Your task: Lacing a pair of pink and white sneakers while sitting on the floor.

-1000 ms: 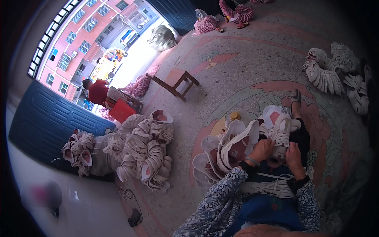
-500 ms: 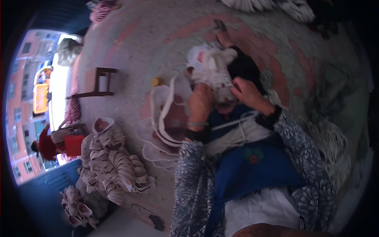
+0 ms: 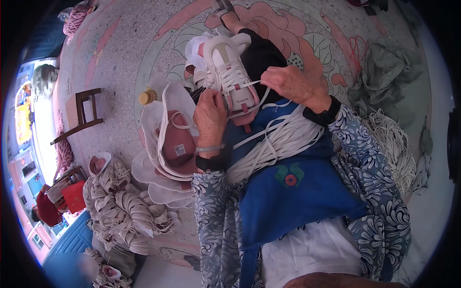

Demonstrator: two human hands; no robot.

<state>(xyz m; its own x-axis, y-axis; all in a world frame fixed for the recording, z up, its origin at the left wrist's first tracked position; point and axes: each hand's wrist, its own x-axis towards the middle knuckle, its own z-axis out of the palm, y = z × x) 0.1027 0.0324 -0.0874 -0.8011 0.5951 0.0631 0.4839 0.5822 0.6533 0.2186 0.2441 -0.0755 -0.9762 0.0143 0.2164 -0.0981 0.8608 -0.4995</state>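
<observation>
A white-and-pink shoe upper [image 3: 228,65] lies over my lap, its tongue toward me and white laces threaded across it. On its left side my left hand [image 3: 210,117] is closed, the fingertips pinching a white shoelace at the edge. My right hand [image 3: 290,86], also closed, pinches a shoelace [image 3: 255,82] drawn out to the right of the upper. A bundle of loose white laces [image 3: 281,139] rests on my blue apron [image 3: 297,192], just below both hands. More pink-lined white shoe uppers [image 3: 177,144] stand nested beside my left wrist.
Piled beige shoe uppers [image 3: 125,206] lie at the left. A small wooden stool [image 3: 86,113] and a yellow-capped bottle [image 3: 147,96] are farther off. At the right are a heap of white laces [image 3: 391,146] and grey-green cloth [image 3: 389,72]. A person in red [image 3: 47,206] is at far left.
My right hand has moved away from the upper, stretching a lace out to the right. My left hand stays by its left side. The whole view has shifted, and the earlier blur is gone.
</observation>
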